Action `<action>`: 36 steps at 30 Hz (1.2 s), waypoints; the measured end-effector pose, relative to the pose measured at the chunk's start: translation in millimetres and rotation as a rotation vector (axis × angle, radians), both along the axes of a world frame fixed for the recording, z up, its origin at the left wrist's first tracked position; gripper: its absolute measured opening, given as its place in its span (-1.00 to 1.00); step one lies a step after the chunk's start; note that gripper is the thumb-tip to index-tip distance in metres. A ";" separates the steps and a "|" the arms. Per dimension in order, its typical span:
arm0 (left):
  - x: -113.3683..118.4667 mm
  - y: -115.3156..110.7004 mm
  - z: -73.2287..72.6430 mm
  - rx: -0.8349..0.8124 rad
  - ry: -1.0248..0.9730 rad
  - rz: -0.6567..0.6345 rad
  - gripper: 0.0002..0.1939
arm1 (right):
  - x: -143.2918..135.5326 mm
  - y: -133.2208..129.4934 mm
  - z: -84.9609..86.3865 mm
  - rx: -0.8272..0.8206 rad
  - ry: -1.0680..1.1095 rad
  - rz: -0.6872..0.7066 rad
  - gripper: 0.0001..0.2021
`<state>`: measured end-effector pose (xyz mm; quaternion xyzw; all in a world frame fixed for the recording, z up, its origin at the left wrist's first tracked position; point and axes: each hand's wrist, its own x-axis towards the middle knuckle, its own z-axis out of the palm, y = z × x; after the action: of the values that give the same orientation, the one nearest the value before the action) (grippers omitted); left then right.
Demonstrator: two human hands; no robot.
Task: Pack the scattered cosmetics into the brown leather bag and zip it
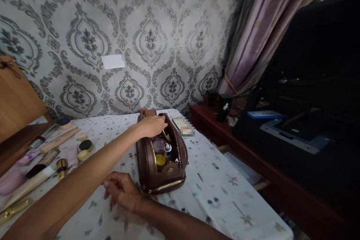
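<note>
Because the brown bag (144,157) stands on the desk (225,195) with its long axis running away from the person, the left hand (153,125), at its far end, has most of the open top lying back toward the body. That hand is the nearer of the two: its forearm slants in over the desk from the left, and the wrist crosses the bag's left rim. Its fingers bend down at the opening, close to a slim brown-and-gold item (166,135); the far end is dim and partly covered by the hand, so I can't tell whether they pinch it or only hover by it.

The right hand (123,193) is beside the bag's near left corner, its fingers loosely curled and a little apart, with nothing seen between them. They point left, so the bag lies behind them, to the right and slightly farther off.

Inside the unzipped top sit a silver-capped bottle (167,150), a yellow-lidded pot (160,161) and a clear round container (159,145). A phone (182,125) lies just beyond the bag's right side. Off to the left are a dark-lidded jar (86,145), a gold-and-black tube (61,167) and a pink sponge (11,182).
</note>
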<state>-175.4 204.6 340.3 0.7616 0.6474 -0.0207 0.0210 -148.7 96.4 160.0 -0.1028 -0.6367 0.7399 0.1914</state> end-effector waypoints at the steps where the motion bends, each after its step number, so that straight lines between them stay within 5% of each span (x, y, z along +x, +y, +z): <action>1: 0.4 -0.2 0.2 -0.002 0.003 0.002 -0.63 | -0.1 -0.2 0.4 0.003 0.003 0.000 -0.21; 21: 5.0 0.1 3.2 0.040 0.033 0.006 -0.61 | 5.5 -0.6 8.6 0.016 -0.023 0.007 -0.18; 30: -9.0 5.6 -6.2 0.129 -0.024 -0.023 -0.69 | 4.7 -0.3 5.7 0.036 -0.023 -0.002 -0.24; 36: -29.4 -11.8 -9.3 0.315 -0.113 -0.035 -0.68 | 1.3 3.0 -1.4 0.065 -0.009 0.004 -0.35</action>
<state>-204.8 192.8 331.0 0.7665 0.6271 0.1235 -0.0624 -147.4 99.4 158.6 -0.0984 -0.6613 0.7188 0.1904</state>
